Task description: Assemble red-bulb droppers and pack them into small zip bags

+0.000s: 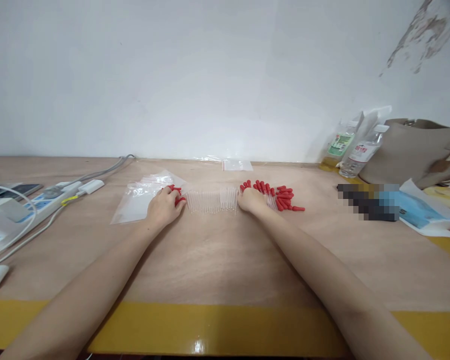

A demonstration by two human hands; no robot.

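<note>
A row of thin clear tubes (212, 200) lies side by side in the middle of the table. At the row's left end, my left hand (165, 206) is closed around several red rubber dropper bulbs (179, 201). My right hand (252, 200) rests at the row's right end with its fingers curled inward. It touches or nearly touches the last tubes, and its fingertips are hidden. Beyond and to the right of that hand lies a pile of red dropper bulbs (284, 197), with some clear tubes partly covered by the hand.
Clear plastic zip bags (133, 202) lie left of my left hand, and a small one (238, 165) by the wall. A power strip (45, 202) with cables occupies the left. Bottles (362, 152), a grey bag (416, 155) and a blue packet (416, 207) stand or lie at right.
</note>
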